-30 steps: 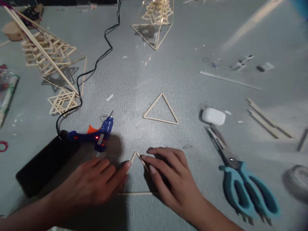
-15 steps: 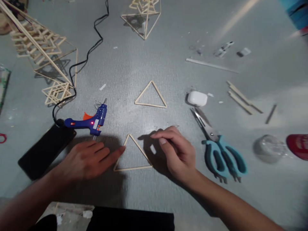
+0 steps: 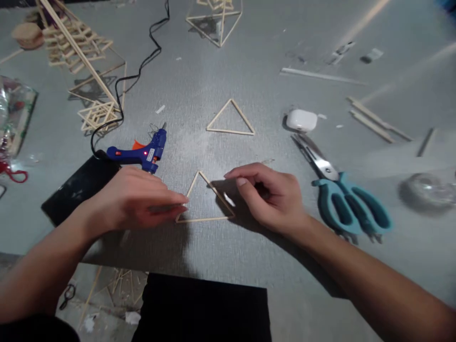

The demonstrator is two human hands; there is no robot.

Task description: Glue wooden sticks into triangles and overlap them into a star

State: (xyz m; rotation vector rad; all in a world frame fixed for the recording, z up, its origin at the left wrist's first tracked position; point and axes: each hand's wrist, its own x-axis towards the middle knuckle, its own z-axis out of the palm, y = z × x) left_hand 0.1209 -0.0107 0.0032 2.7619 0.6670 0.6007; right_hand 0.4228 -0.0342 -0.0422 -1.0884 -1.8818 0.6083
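Observation:
A triangle of thin wooden sticks (image 3: 205,219) lies flat on the grey table in front of me. My left hand (image 3: 142,197) is at its left side, thumb and forefinger closed about that stick; the fingertips hide part of it. On the right, my right hand (image 3: 269,194) hovers by the opposite stick with curled fingers, its thumb and forefinger tips a little apart and nothing between them. Beyond lies a second stick triangle (image 3: 231,131). A blue hot glue gun (image 3: 153,149) with a lit red light rests just past my left hand.
Teal-handled scissors (image 3: 331,190) and a white case (image 3: 301,120) lie right of my hands. Loose sticks (image 3: 374,126) and a tape roll (image 3: 427,190) are farther right. A black phone (image 3: 78,190), the gun's cord (image 3: 130,78) and stick frames (image 3: 98,116) occupy the left.
My left hand has gone from a forefinger resting on the near triangle's left stick to thumb and forefinger together there. My right hand stays beside the triangle. The view has shifted, so the table appears higher.

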